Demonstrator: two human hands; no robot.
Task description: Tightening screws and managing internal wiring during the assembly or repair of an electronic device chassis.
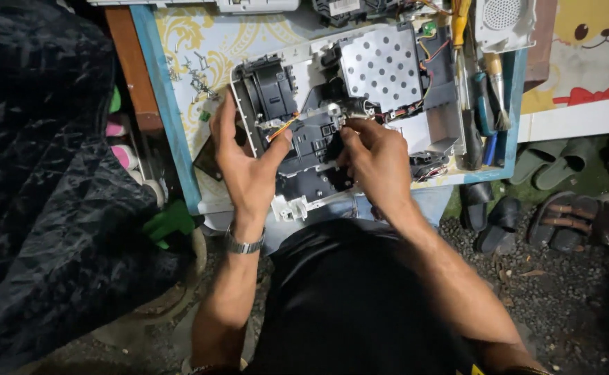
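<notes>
Quickly, label by label:

Device: opened white-cased appliance (415, 132), cover off, lying on the small table (179, 48) right in front of you; black inner frame and a perforated metal plate (382, 66) exposed.
Part in hand: small black-and-metal module (349, 111) near the middle of the device, just below the plate.
Right hand: your right hand (377, 160) is over the black frame, fingertips pinched together on that module.
Left hand: your left hand (245, 163) rests on the left edge of the casing, thumb pressing near the orange-yellow wires (281, 127); fingers spread, clamped on nothing, only bracing.
Wiring: red and orange leads (426, 52) run along the plate's right side.
Tools: screwdrivers and pliers (481, 97) lie at the table's right edge, near the device.
Loose screws: pile of small screws (193, 76) on the table, left of the casing.
Floor: sandals (561, 222) on gravel to your right.
Risk 1: thumb so close to the thin wires; a pull or slip could likely tear a lead.
Risk 2: casing overhangs the table's near edge; hard pressing may tip it toward your lap.
Risk 3: screws sit loose, a nudge from your left wrist could scatter them.
</notes>
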